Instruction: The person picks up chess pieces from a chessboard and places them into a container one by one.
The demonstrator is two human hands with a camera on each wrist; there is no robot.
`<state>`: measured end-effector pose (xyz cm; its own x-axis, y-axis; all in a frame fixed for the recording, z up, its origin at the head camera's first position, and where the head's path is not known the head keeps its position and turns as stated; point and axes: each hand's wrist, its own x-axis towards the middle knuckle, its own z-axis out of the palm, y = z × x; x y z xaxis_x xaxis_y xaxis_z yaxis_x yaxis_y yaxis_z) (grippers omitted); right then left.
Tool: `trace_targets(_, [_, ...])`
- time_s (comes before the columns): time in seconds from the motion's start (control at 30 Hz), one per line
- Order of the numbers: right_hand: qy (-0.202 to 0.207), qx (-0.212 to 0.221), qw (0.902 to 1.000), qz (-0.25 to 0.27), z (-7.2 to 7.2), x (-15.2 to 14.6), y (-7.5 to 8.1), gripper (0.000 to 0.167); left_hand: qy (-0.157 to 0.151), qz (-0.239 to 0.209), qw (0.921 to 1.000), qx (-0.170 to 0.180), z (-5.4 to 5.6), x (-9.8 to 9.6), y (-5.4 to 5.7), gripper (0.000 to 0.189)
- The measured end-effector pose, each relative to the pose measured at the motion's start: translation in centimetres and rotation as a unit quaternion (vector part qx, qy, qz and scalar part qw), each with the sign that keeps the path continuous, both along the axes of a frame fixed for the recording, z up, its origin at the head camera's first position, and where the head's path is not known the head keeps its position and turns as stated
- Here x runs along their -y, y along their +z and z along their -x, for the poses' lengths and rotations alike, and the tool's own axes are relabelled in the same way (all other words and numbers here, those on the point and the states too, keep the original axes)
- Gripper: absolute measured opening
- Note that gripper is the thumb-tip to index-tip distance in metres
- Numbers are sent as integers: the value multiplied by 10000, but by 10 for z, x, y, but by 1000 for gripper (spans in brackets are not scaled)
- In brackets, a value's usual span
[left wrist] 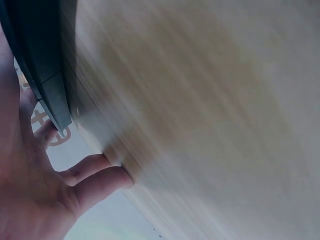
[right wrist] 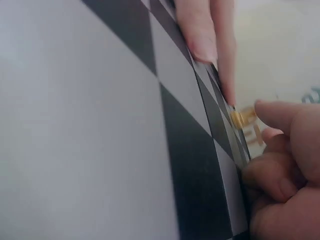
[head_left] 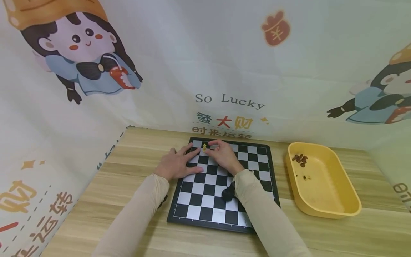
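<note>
A small gold chess piece (head_left: pixel 204 147) stands near the far left corner of a black-and-white chessboard (head_left: pixel 205 201). My right hand (head_left: pixel 223 156) pinches it, thumb tip right at its side; in the right wrist view, the gold piece (right wrist: pixel 243 118) shows at the fingertips above the squares. My left hand (head_left: pixel 174 165) lies spread over the board's left edge, forefinger and thumb on the squares. From the left wrist view, two fingers of the left hand (left wrist: pixel 30 180) reach past the board's dark side (left wrist: pixel 45 60) to the wooden table.
A yellow plastic tray (head_left: pixel 324 210) stands right of the board. Inside it are several reddish-brown pieces (head_left: pixel 300 159) and a few small light bits (head_left: pixel 306 177). Behind the wooden table (head_left: pixel 118 171) hangs a printed cloth (head_left: pixel 179 64).
</note>
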<state>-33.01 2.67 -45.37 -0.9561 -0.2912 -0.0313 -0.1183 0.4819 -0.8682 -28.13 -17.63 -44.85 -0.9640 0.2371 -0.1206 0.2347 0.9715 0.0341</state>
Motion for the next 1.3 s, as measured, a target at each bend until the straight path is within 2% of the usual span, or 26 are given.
trace_targets(0.23, [-19,78,10000,-5,6,4,2,36,-40,68,9999,-78,3,1,4,85])
trace_targets(0.67, [-216,180,9987,-427,6,14,-1,31,97,23,9999,71,1,3,0,86])
trace_targets(1.3, [-378,-173,9939,-1021,3,19,2,27,24,31,10000,20,-2,0,3,85])
